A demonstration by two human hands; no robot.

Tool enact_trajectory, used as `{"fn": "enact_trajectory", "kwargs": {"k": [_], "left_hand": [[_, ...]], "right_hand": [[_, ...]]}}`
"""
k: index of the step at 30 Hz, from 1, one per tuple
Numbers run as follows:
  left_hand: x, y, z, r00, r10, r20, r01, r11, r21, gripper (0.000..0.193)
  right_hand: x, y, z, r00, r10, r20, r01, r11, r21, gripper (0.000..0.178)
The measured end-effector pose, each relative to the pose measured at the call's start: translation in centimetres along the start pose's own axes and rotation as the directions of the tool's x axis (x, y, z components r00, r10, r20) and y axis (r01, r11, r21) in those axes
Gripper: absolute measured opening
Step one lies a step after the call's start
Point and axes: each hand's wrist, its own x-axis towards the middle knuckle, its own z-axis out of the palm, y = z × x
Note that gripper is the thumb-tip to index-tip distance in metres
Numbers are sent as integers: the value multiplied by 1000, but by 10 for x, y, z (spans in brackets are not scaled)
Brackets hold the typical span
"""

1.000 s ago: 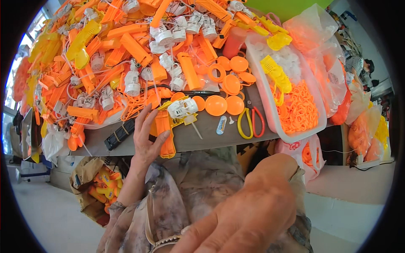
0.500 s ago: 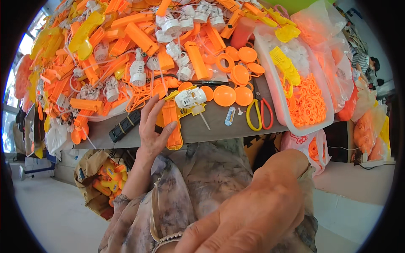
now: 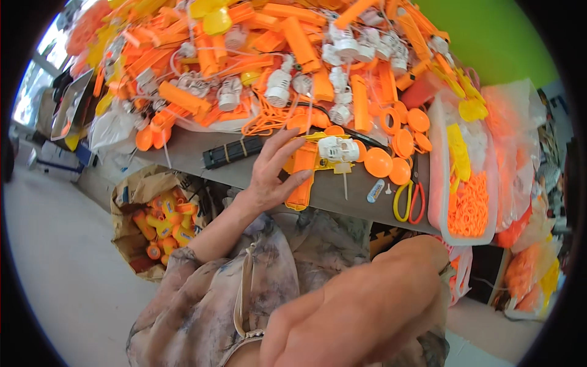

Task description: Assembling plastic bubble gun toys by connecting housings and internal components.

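Observation:
My left hand (image 3: 272, 174) has its fingers spread, with fingertips and thumb at the edge of a yellow toy shell half (image 3: 299, 207). An orange rectangular part (image 3: 302, 160) sits at the shell's near end, and a white gear-and-motor unit (image 3: 337, 149) lies at its other end. A thin pale stick (image 3: 345, 186) sticks out below the unit. My right hand (image 3: 306, 324) is raised close to the camera at the bottom, large and blurred; its fingers are mostly out of sight, so whether it holds anything cannot be told. Orange round caps (image 3: 378, 162) lie right of the shell.
Orange and white parts heap up (image 3: 244, 67) along the back. A banded black bundle (image 3: 232, 153) lies left of my hand. Scissors (image 3: 409, 202) with yellow and red handles lie right, beside a white bin (image 3: 435, 208) of orange rings. A paper bag (image 3: 131, 189) of toys stands below left.
The view has turned left, so the table's contents appear further right. My left hand stays by the yellow shell. My right hand remains raised near the camera, slightly shifted.

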Motion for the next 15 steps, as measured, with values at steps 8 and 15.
{"fn": "enact_trajectory", "kwargs": {"k": [8,15], "left_hand": [[-4,7,-39,991,68,-116,-66,998,19,46],[15,-4,-126,944,117,-308,-24,957,289,40]], "right_hand": [[-24,2,-7,768,326,-551,-297,944,144,37],[-70,7,-7,484,315,-816,-513,858,27,31]]}}
